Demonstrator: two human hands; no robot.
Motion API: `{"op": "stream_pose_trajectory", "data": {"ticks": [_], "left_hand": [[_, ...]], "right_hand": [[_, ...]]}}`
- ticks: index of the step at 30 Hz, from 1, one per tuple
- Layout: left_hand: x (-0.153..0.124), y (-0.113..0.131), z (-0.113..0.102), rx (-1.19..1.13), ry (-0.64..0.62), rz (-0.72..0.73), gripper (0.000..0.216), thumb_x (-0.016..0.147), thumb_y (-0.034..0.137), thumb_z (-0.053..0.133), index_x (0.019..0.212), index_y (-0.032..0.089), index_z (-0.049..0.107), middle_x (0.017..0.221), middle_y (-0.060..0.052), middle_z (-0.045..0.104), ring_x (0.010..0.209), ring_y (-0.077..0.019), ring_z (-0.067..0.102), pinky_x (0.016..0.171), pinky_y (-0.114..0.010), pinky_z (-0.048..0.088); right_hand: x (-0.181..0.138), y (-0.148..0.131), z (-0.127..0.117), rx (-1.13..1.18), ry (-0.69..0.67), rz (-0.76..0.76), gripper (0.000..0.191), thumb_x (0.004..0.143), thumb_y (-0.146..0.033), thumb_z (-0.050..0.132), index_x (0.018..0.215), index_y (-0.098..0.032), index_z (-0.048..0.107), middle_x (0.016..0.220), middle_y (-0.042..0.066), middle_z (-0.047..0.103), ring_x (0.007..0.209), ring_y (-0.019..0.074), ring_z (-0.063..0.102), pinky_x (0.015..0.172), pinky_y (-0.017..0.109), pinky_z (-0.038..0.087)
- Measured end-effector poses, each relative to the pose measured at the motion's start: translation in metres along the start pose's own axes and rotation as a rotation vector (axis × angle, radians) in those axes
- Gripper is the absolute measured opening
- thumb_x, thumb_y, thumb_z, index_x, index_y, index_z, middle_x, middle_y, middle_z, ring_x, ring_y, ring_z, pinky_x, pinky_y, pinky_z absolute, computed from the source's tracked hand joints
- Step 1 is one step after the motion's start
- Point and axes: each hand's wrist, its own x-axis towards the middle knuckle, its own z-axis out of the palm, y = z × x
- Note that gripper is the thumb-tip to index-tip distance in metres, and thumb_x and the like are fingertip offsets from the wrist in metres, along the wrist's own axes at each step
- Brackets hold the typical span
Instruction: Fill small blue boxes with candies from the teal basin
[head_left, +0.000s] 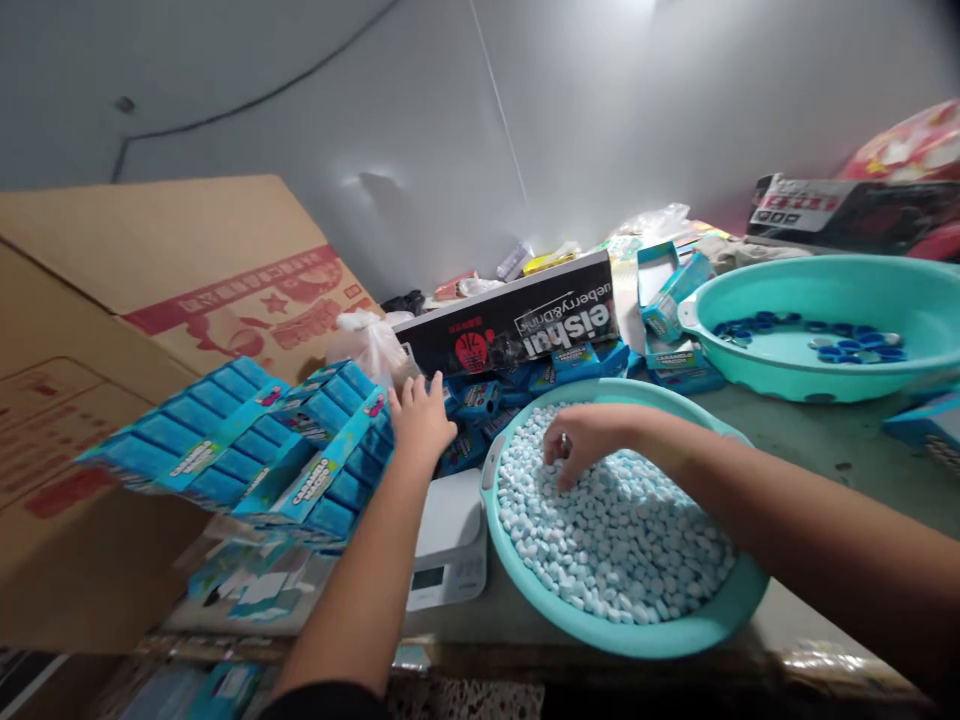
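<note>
Far to the left of both hands, a big cardboard box (150, 300), tipped open toward the counter (825, 440). In front of it, small blue cartons (247, 440) stacked in a slanting block, probably packed tight so as not to slide. Left hand (421, 418) flat against the right end of that block, fingers spread and holding nothing, seemingly bracing the rows. Just below the left wrist, a white scale (450, 540), within easy reach between block and basin. Beyond the left fingertips, loose blue cartons (487, 400) heaped before a long black box (517, 320). Right of the scale, a turquoise basin (645, 640) full of pale tablets (637, 550), set directly under the right hand (589, 440). Fingers curled down into the tablets near the far rim; impossible to tell whether closed on any. Well off to the right of that hand, a second basin (795, 385) holding a few blue caps (825, 345), likely kept apart to avoid mixing.
</note>
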Motion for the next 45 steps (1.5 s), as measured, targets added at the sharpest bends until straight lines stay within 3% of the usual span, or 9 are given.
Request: {"op": "stream_pose_trajectory", "data": {"ticks": [5, 12, 17, 20, 25, 31, 38, 41, 45], "left_hand": [[0.05, -0.008, 0.042, 0.023, -0.225, 0.0, 0.068, 0.07, 0.012, 0.061, 0.138, 0.015, 0.054, 0.13, -0.019, 0.063, 0.125, -0.0345, 0.059, 0.115, -0.051, 0.033], [0.033, -0.009, 0.015, -0.124, -0.023, -0.097, 0.047, 0.085, 0.025, 0.051, 0.13, 0.018, 0.058, 0.124, -0.017, 0.064, 0.112, -0.0357, 0.064, 0.09, -0.044, 0.052], [-0.007, 0.042, -0.02, -1.054, 0.184, -0.279, 0.04, 0.071, 0.032, 0.069, 0.108, 0.021, 0.058, 0.101, -0.006, 0.069, 0.093, -0.0271, 0.068, 0.084, -0.039, 0.055], [-0.024, 0.078, -0.024, -1.522, 0.046, -0.201, 0.029, 0.074, 0.033, 0.066, 0.098, 0.021, 0.054, 0.089, -0.002, 0.067, 0.083, -0.0204, 0.067, 0.078, -0.033, 0.055], [-0.031, 0.101, -0.008, -1.591, -0.118, -0.076, 0.049, 0.059, 0.028, 0.08, 0.096, 0.021, 0.049, 0.075, 0.005, 0.058, 0.067, -0.0146, 0.059, 0.064, -0.026, 0.05], [-0.032, 0.097, 0.007, -1.732, -0.238, 0.135, 0.057, 0.065, 0.026, 0.08, 0.116, 0.022, 0.055, 0.106, -0.003, 0.063, 0.094, -0.019, 0.065, 0.076, -0.027, 0.053], [-0.033, 0.093, 0.024, -1.997, -0.064, -0.065, 0.06, 0.064, 0.031, 0.087, 0.112, 0.027, 0.052, 0.09, 0.003, 0.063, 0.081, -0.0151, 0.066, 0.076, -0.028, 0.055], [-0.034, 0.093, 0.028, -2.088, -0.014, -0.066, 0.069, 0.067, 0.043, 0.086, 0.122, 0.029, 0.047, 0.102, -0.002, 0.065, 0.095, -0.0208, 0.068, 0.089, -0.038, 0.056], [-0.035, 0.09, 0.02, -1.705, 0.341, 0.055, 0.09, 0.062, 0.042, 0.091, 0.137, 0.028, 0.042, 0.137, -0.011, 0.056, 0.13, -0.0287, 0.055, 0.109, -0.045, 0.045]], "right_hand": [[-0.005, -0.007, -0.002, -0.09, 0.055, 0.024, 0.056, 0.064, -0.048, 0.087, 0.113, -0.023, 0.076, 0.101, 0.002, 0.075, 0.084, 0.019, 0.067, 0.064, 0.024, 0.043], [-0.025, -0.054, 0.047, -0.417, 0.442, -0.076, 0.041, 0.096, -0.046, 0.054, 0.126, -0.021, 0.065, 0.126, 0.014, 0.065, 0.111, 0.0344, 0.063, 0.085, 0.046, 0.051], [-0.033, -0.051, 0.08, -0.521, 0.393, -0.158, 0.058, 0.099, -0.056, 0.042, 0.145, -0.02, 0.051, 0.145, 0.019, 0.053, 0.126, 0.0385, 0.054, 0.094, 0.057, 0.049], [-0.042, -0.029, 0.075, -0.581, 0.383, -0.184, 0.046, 0.1, -0.04, 0.046, 0.14, -0.018, 0.054, 0.139, 0.018, 0.058, 0.125, 0.0338, 0.054, 0.093, 0.049, 0.05], [-0.06, 0.008, 0.047, -0.635, 0.311, -0.108, 0.032, 0.1, -0.025, 0.047, 0.127, -0.016, 0.061, 0.122, 0.015, 0.064, 0.115, 0.0285, 0.06, 0.089, 0.042, 0.05], [-0.059, 0.005, 0.018, -0.521, 0.337, 0.153, 0.035, 0.102, -0.038, 0.045, 0.122, -0.013, 0.062, 0.119, 0.018, 0.064, 0.109, 0.0323, 0.063, 0.088, 0.046, 0.05], [-0.029, -0.034, 0.009, 0.271, 0.606, -0.076, 0.049, 0.089, -0.044, 0.067, 0.129, -0.018, 0.052, 0.118, 0.009, 0.067, 0.104, 0.0217, 0.063, 0.088, 0.035, 0.053], [-0.025, -0.043, -0.002, 0.227, 0.78, -0.136, 0.047, 0.083, -0.034, 0.073, 0.124, -0.017, 0.058, 0.112, 0.006, 0.069, 0.097, 0.0194, 0.064, 0.084, 0.033, 0.053], [-0.041, -0.055, -0.021, -0.136, 0.778, -0.119, 0.056, 0.077, -0.023, 0.078, 0.13, -0.018, 0.058, 0.123, 0.01, 0.067, 0.11, 0.0242, 0.062, 0.094, 0.038, 0.049]]}}
